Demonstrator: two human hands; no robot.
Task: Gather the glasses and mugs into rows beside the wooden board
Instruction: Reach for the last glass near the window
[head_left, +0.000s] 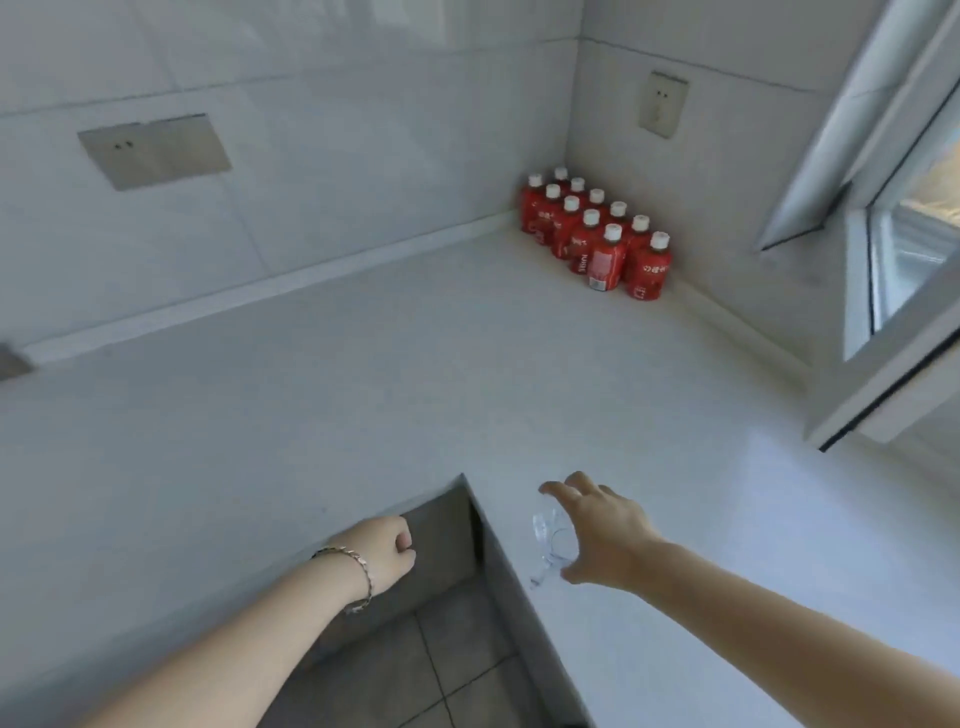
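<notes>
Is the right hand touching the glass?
Touching. In the head view, the right hand wraps thumb and fingers round the glass.

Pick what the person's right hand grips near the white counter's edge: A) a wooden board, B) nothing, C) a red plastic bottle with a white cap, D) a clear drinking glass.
D: the right hand curls fingers and thumb round the clear drinking glass; the red white-capped bottles stand untouched in the far corner.

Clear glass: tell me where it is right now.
Head view, lower centre-right: the clear glass is on the white countertop near its inner corner edge, between the right hand's spread thumb and fingers.
</notes>
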